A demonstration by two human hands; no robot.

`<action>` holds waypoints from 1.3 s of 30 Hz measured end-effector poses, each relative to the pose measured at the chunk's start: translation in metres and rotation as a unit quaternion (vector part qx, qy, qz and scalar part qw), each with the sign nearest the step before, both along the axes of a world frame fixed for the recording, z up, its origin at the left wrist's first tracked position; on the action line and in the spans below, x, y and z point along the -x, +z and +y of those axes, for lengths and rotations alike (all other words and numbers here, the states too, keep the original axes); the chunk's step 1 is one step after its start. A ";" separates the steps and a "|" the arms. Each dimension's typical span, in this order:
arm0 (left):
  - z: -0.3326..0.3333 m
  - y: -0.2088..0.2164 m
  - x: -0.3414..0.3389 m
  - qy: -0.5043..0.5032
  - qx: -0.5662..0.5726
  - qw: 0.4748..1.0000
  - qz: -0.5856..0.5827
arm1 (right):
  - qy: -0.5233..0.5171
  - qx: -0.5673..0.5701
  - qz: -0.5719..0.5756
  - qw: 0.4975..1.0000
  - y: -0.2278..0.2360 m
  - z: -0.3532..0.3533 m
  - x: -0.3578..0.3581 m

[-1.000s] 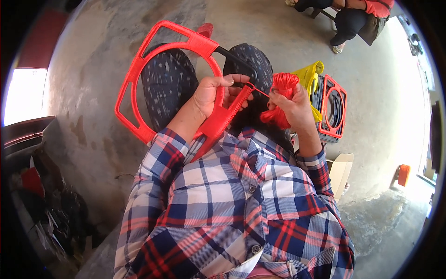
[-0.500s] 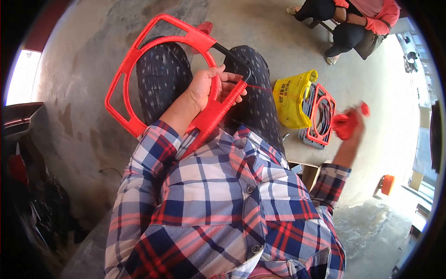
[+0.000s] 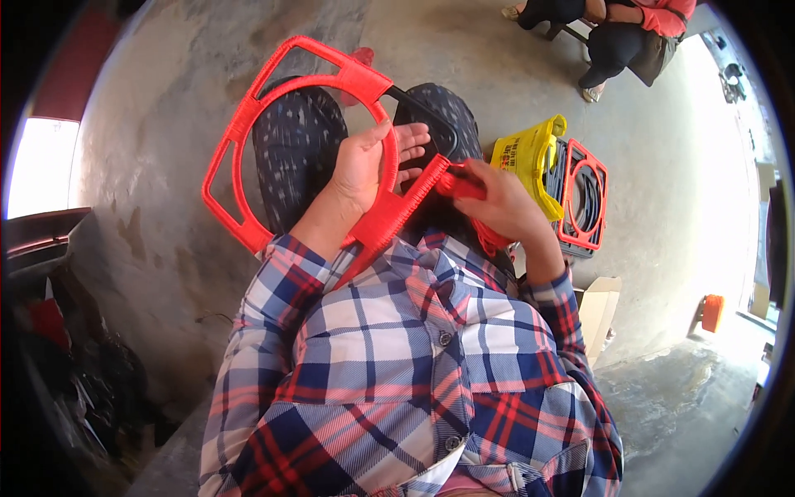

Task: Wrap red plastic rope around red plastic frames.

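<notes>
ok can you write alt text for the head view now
Left hand open at a red-wrapped frame over the lap, right hand gripping red cord near the frame's bare black section; a yellow bag is on the floor to the right.

shiny yellow plastic bag (image 3: 520,159) is seen right of middle | tan cardboard flap (image 3: 598,313) is seen below it | small orange block (image 3: 712,313) is seen far right | sitting person in pink top and dark pants (image 3: 617,48) is seen top right
</notes>
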State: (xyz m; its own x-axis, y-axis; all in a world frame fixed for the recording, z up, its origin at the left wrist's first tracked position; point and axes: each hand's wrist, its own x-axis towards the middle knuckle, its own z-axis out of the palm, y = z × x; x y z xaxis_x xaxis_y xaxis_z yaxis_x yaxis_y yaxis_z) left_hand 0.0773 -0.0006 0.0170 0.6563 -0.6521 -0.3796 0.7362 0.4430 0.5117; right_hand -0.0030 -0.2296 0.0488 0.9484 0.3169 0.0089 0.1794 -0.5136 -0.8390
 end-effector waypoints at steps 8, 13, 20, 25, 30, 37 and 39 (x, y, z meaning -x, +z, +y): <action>-0.008 0.016 0.005 0.020 0.044 0.998 0.028 | -0.029 -0.298 0.055 0.952 -0.013 0.015 -0.048; -0.010 0.008 0.004 0.048 0.004 0.998 0.027 | -0.056 -0.350 0.099 0.930 0.008 0.040 -0.049; -0.016 0.010 0.003 0.126 -0.076 0.989 -0.026 | -0.233 -0.354 -0.035 0.905 0.019 0.034 -0.048; -0.008 -0.008 0.000 0.024 -0.122 0.991 -0.044 | -0.252 -0.338 -0.155 0.893 0.047 -0.003 -0.050; -0.009 0.003 0.003 -0.085 -0.082 0.992 0.049 | -0.148 0.282 -0.175 0.931 0.041 -0.017 -0.025; -0.001 -0.009 -0.005 -0.119 0.097 0.986 0.072 | -0.090 -0.334 0.243 0.906 -0.018 -0.063 0.038; 0.000 -0.008 -0.004 -0.104 0.109 0.986 0.067 | -0.111 -0.256 0.262 0.924 -0.030 -0.072 0.057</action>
